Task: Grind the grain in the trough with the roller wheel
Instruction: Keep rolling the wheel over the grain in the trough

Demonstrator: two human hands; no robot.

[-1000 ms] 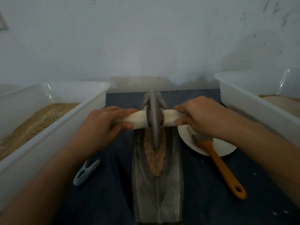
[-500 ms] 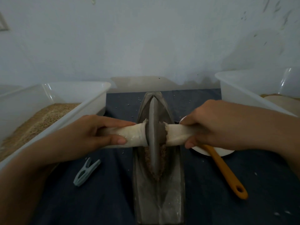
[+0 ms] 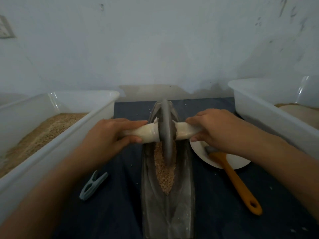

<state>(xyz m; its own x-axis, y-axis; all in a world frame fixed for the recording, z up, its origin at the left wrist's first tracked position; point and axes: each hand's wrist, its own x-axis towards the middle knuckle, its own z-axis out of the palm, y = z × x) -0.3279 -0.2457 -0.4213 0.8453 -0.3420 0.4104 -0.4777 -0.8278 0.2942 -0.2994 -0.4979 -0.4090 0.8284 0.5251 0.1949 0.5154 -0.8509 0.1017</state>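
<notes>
Starting nearest, at six o'clock: bare metal floor of the trough (image 3: 168, 219), no grain on it. Just beyond, toward the centre, a tapered bed of grain (image 3: 164, 176), coarse and whole-looking, so grinding judged far from done. At eight o'clock, a grey-blue clothes peg (image 3: 93, 186) on the dark cloth; at four o'clock, an orange-handled brush (image 3: 236, 183), head resting on a white plate (image 3: 240, 163) just beside the trough's right wall.

Mid-scene, at centre: roller wheel (image 3: 166, 133) upright in the groove, rim biting the far part of the grain. Left hand (image 3: 110, 135) curled tight round the pale left handle (image 3: 145, 133); right hand (image 3: 215, 130) wrapped round the right handle (image 3: 183, 131). Half a second ago sat nearer, over the middle of the bed; now rolled back toward twelve o'clock, uncovering the near grain. Reads as another pass in a steady rocking stroke.

Room ahead short: wheel near the trough's far tip, so likely time to reverse toward six o'clock. Sideways, tight: left bin (image 3: 57, 149) of grain at nine o'clock and right bin (image 3: 269, 107) at two o'clock near the elbows; right wrist passing just over the plate and brush.
</notes>
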